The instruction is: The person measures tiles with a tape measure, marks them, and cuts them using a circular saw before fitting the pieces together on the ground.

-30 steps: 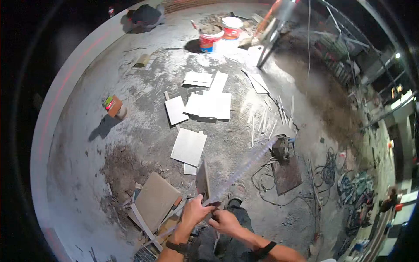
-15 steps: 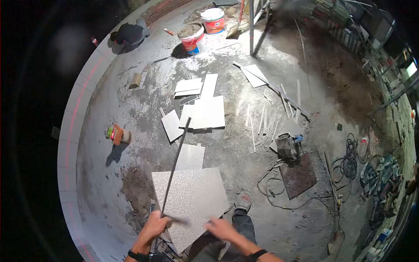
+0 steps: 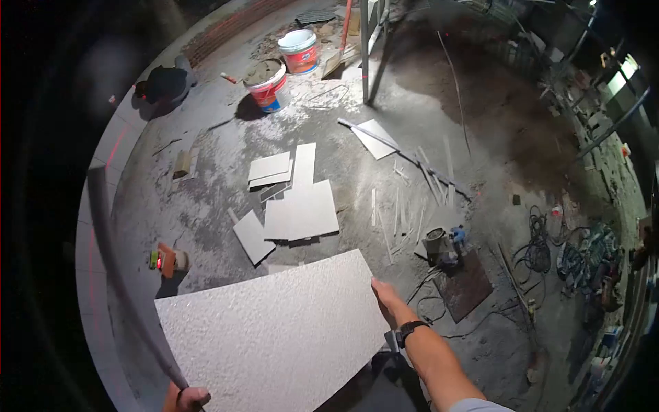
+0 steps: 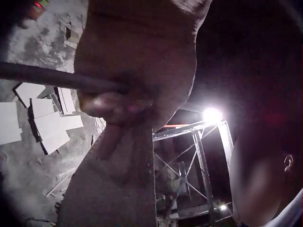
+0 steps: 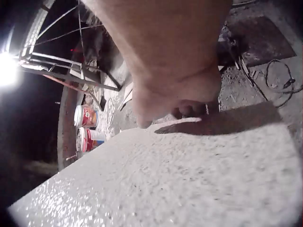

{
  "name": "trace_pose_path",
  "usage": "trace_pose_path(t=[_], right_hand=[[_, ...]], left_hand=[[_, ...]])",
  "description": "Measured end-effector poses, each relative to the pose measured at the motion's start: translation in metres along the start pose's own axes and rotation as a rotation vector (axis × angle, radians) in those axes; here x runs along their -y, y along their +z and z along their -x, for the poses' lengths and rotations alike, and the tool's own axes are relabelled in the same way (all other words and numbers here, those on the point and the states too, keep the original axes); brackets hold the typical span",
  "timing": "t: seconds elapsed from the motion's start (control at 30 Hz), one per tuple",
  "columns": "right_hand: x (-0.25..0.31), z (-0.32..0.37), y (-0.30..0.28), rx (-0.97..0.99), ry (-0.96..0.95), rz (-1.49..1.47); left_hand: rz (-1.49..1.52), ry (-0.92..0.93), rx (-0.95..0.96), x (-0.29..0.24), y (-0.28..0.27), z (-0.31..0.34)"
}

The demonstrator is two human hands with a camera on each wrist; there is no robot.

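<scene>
Left hand, seven o'clock: curled round one dark rod. Right hand, five o'clock: gripping the right edge of my rough pale slab, six o'clock. From slab: white tiles on floor, twelve; two buckets, twelve, farther; small machine, two.

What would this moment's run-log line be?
Left hand: grips long dark rod | right hand: holds textured off-white rectangular tile by its edge | flat white tiles: lying on grey floor
</scene>
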State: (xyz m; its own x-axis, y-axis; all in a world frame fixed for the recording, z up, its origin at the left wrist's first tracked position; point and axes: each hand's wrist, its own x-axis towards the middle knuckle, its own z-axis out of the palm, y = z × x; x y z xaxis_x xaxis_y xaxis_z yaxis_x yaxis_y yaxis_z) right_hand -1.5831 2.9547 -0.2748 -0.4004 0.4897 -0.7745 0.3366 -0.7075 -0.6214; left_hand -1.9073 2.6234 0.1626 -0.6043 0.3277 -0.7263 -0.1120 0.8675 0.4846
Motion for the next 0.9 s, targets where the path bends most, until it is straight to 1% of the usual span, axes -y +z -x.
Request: trace_pose_path(t=[0.03, 0.07, 0.13, 0.17, 0.2, 0.27, 0.3, 0.33, 0.37, 0.4, 0.43, 0.47, 0.5, 0.53, 0.57, 0.6, 0.63, 0.67, 0.7, 0.73, 0.77, 0.83, 0.87, 0.9], right_hand=[[-0.010, -0.020, 0.000, -0.061, -0.006, -0.066], [-0.003, -0.025, -0.001, -0.068, -0.003, -0.056], [-0.001, -0.038, -0.004, -0.255, -0.099, 0.241], [0.002, -0.044, -0.005, -0.331, -0.135, 0.238], [0.003, -0.046, -0.007, -0.345, -0.104, 0.236], [0.043, -0.038, -0.012, -0.416, -0.164, 0.485], [0.046, -0.046, -0.019, -0.437, -0.120, 0.522], [0.055, -0.050, -0.025, -0.439, -0.113, 0.534], [0.065, -0.049, -0.029, -0.482, -0.147, 0.511], [0.071, -0.053, -0.033, -0.510, -0.182, 0.487], [0.070, -0.066, -0.045, -0.502, -0.211, 0.481], [0.085, -0.069, -0.051, -0.536, -0.189, 0.562], [0.085, -0.083, -0.064, -0.567, -0.198, 0.477], [0.091, -0.097, -0.079, -0.610, -0.171, 0.557], [0.092, -0.115, -0.098, -0.657, -0.237, 0.583], [0.108, -0.123, -0.109, -0.685, -0.248, 0.600], [0.123, -0.134, -0.120, -0.678, -0.255, 0.601], [0.138, -0.146, -0.131, -0.719, -0.219, 0.590], [0.144, -0.171, -0.151, -0.756, -0.162, 0.641], [0.126, -0.219, -0.192, -0.736, -0.179, 0.640], [0.125, -0.250, -0.214, -0.768, -0.247, 0.654], [0.130, -0.307, -0.245, -0.877, -0.291, 0.697], [0.135, -0.333, -0.264, -0.837, -0.314, 0.746], [0.133, -0.359, -0.283, -0.798, -0.333, 0.790]], left_hand=[[0.069, -0.014, -0.021, 0.006, -0.008, -0.024], [0.135, -0.040, -0.048, 0.015, -0.014, -0.043], [0.250, -0.134, -0.115, 0.031, -0.022, -0.078], [0.292, -0.184, -0.143, 0.033, -0.023, -0.093], [0.274, -0.205, -0.123, 0.030, -0.021, -0.112], [0.157, -0.044, -0.207, 0.021, 0.001, -0.155], [0.167, -0.056, -0.194, 0.032, 0.007, -0.181], [0.138, 0.011, -0.078, 0.047, 0.007, -0.217], [0.108, 0.073, 0.029, 0.065, 0.008, -0.249], [-0.076, 0.055, -0.028, 0.078, 0.013, -0.280], [-0.087, 0.142, -0.025, 0.051, 0.035, -0.293], [-0.262, 0.115, -0.023, 0.050, 0.042, -0.320], [-0.241, 0.140, 0.003, 0.043, 0.056, -0.344], [-0.313, 0.087, 0.031, 0.023, 0.069, -0.364], [-0.402, 0.103, 0.030, 0.025, 0.084, -0.396], [-0.440, 0.142, 0.031, 0.024, 0.103, -0.427], [-0.400, 0.151, 0.060, 0.001, 0.125, -0.444], [-0.464, 0.066, 0.087, -0.023, 0.146, -0.461], [-0.462, 0.112, 0.122, -0.034, 0.169, -0.486], [-0.514, 0.166, 0.133, -0.051, 0.192, -0.508], [-0.531, 0.193, 0.137, -0.063, 0.216, -0.534], [-0.650, 0.193, 0.113, -0.071, 0.273, -0.601], [-0.678, 0.238, 0.081, -0.064, 0.302, -0.640], [-0.718, 0.265, 0.066, -0.074, 0.330, -0.666]])
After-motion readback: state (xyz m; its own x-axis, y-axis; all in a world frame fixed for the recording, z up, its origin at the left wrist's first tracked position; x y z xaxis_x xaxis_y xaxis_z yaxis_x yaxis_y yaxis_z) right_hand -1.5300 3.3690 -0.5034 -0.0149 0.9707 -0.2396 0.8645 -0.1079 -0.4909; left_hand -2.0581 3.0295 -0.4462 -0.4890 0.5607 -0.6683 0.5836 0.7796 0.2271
